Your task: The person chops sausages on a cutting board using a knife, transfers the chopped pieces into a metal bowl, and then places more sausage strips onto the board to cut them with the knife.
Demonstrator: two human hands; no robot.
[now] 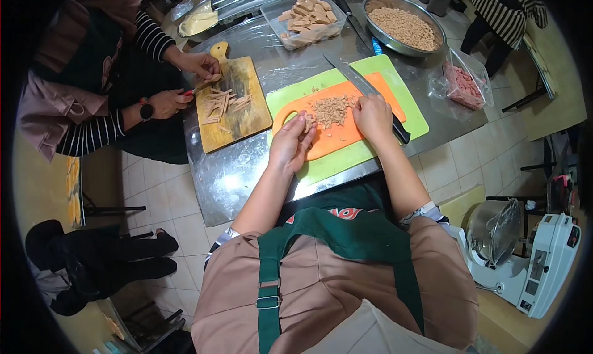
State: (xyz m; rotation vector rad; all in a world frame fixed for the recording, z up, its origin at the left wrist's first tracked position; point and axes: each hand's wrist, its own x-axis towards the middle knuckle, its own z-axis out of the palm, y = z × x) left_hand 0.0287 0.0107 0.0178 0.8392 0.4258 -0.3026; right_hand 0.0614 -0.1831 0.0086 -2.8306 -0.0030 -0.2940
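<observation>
My left hand (293, 141) is cupped, palm partly up, at the left end of the orange cutting board (346, 136), with a few diced sausage-like pieces in its fingers. A heap of the same pale pink-beige dice (332, 110) lies between my hands. At the heap's right edge, my right hand (373, 117) rests with its fingers curled in; what they hold, if anything, is hidden. Just beyond it a large knife (353, 77) lies across the boards, its black handle toward me. A green cutting board (290, 98) lies under the orange one.
At left, a co-worker's hands (168, 103) hold a red-handled knife over a wooden board (213, 138) with cut strips. A plastic tub (312, 40) of larger pieces, a steel bowl (426, 50) of dice and a bag of pink meat (463, 87) stand along the table's far side.
</observation>
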